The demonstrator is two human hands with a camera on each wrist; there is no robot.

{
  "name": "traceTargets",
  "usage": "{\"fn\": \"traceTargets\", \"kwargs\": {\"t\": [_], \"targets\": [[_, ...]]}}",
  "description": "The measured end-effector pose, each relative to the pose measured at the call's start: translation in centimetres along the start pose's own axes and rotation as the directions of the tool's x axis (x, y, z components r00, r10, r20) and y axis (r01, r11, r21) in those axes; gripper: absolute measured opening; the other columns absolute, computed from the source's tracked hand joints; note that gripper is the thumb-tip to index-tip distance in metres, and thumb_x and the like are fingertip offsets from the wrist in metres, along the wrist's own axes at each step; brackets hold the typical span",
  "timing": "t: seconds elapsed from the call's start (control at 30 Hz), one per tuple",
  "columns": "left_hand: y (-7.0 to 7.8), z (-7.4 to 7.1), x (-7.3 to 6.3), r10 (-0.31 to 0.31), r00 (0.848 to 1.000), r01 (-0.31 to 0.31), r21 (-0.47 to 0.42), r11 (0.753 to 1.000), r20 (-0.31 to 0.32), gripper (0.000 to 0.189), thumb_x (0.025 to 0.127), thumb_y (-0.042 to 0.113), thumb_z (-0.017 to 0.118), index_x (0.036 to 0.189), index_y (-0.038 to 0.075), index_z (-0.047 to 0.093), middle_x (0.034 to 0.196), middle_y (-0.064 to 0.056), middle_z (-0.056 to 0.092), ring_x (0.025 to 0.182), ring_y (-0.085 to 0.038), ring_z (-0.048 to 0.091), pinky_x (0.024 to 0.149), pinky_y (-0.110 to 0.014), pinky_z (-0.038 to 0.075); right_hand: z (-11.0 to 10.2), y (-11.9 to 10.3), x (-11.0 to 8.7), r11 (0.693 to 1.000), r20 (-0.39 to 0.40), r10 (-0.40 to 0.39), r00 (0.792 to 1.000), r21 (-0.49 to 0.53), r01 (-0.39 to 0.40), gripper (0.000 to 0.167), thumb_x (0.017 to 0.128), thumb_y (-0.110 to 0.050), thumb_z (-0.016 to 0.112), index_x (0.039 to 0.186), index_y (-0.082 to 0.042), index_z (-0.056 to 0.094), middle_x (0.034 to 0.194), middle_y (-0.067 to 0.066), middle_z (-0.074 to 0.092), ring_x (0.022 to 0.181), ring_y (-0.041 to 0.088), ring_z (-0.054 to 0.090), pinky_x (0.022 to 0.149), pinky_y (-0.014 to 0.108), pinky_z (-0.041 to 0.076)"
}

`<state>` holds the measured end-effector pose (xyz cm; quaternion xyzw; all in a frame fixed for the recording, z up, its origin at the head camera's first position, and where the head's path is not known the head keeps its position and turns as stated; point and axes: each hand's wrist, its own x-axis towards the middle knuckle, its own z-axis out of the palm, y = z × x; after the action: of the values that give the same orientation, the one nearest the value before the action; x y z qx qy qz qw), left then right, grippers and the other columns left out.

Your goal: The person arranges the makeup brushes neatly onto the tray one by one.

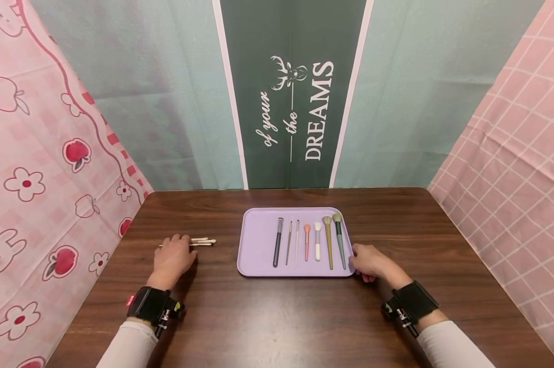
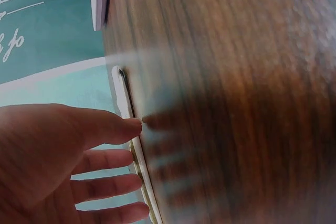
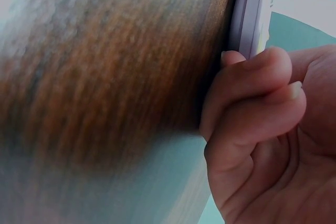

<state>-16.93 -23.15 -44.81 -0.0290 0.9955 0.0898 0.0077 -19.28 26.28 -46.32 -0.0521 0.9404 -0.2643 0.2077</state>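
On the left of the table, my left hand lies over several slender pale sticks with rounded ends. Its fingers reach out nearly straight in the left wrist view, thumb and fingertips right at a stick. My right hand grips the right front corner of a lilac tray; its fingers curl at the tray's edge in the right wrist view. Makeup brushes lie in a row on the tray, among them a dark brush, a pink brush, a white brush and a green brush.
The dark wooden table extends around the tray to both sides. Behind its far edge hangs a green cloth with lettering. Patterned pink cloths hang along the left and right sides.
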Motion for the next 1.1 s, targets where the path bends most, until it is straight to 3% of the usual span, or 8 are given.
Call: {"fn": "traceTargets", "kwargs": {"t": [0.23,0.53,0.8,0.93,1.1], "targets": [[-0.3,0.0,0.0,0.017,1.0,-0.017,0.011,1.0,-0.022,0.038,0.093,0.021,0.067,0.119,-0.005,0.061,0.119,-0.027,0.059,0.112,-0.049,0.054,0.085,-0.07,0.044,0.0,0.1,0.0,1.0,-0.005,-0.006,1.0,-0.003,0.006,0.011,0.095,-0.008,0.048,0.085,-0.004,0.05,0.065,0.008,0.058,0.042,0.015,0.055,0.04,0.029,0.047],[-0.7,0.1,0.2,0.056,0.997,-0.055,0.033,0.998,-0.048,0.015,0.093,0.011,0.063,0.104,0.001,0.065,0.107,-0.022,0.062,0.104,-0.047,0.056,0.081,-0.066,0.046,0.0,0.1,0.0,1.0,-0.007,-0.023,1.0,-0.017,0.022,0.011,0.094,-0.008,0.048,0.084,-0.004,0.051,0.064,0.008,0.058,0.042,0.015,0.056,0.04,0.029,0.047],[-1.4,-0.2,0.5,0.152,0.987,-0.148,0.072,0.986,-0.054,0.006,0.096,0.005,0.06,0.092,0.008,0.063,0.1,-0.018,0.064,0.095,-0.043,0.057,0.075,-0.063,0.048,-0.1,-0.2,-0.1,1.0,-0.003,-0.021,1.0,-0.018,0.021,0.011,0.095,-0.009,0.048,0.086,-0.004,0.051,0.066,0.008,0.058,0.043,0.015,0.056,0.041,0.029,0.047],[-1.7,-0.5,0.6,0.208,0.977,-0.205,0.074,0.976,-0.05,0.015,0.09,0.001,0.063,0.082,0.012,0.058,0.087,-0.01,0.058,0.083,-0.035,0.056,0.065,-0.052,0.048,-0.2,-0.2,-0.2,1.0,-0.002,-0.017,1.0,-0.015,0.017,0.01,0.095,-0.009,0.048,0.086,-0.004,0.051,0.066,0.008,0.058,0.043,0.015,0.056,0.041,0.029,0.047],[-2.1,-0.9,0.9,0.296,0.955,-0.294,0.052,0.954,-0.031,0.022,0.089,0.002,0.069,0.077,0.012,0.054,0.077,-0.003,0.047,0.073,-0.025,0.049,0.061,-0.038,0.041,-0.2,-0.1,-0.1,1.0,0.002,-0.008,1.0,-0.019,0.008,0.01,0.095,-0.008,0.048,0.087,-0.004,0.051,0.066,0.008,0.058,0.043,0.016,0.056,0.041,0.029,0.047]]}}
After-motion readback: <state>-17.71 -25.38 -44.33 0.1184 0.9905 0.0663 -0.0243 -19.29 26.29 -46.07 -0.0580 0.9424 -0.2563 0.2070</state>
